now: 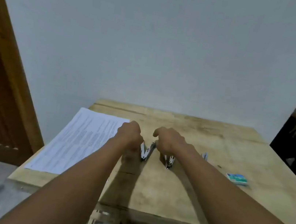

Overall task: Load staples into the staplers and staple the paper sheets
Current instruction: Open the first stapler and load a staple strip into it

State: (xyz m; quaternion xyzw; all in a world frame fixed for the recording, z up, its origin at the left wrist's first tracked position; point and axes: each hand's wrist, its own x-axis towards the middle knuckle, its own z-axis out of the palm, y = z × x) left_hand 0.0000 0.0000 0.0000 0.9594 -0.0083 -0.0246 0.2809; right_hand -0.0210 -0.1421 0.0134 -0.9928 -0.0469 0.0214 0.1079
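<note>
Centre frame, the left hand point(130, 134) and right hand point(170, 140) each grip one arm of a silver metal stapler point(146, 152), hinged open in a V over the wooden bench point(169, 192) (white printed paper sheets point(81, 140) lie left of it).

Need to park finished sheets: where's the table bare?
Bare: far right of the light wooden table, beyond the teal staple box, and the near strip between the forearms. Crowded: the centre, where left hand and right hand hold the open silver stapler, a second stapler beside it; white printed paper stack fills the left.
</note>
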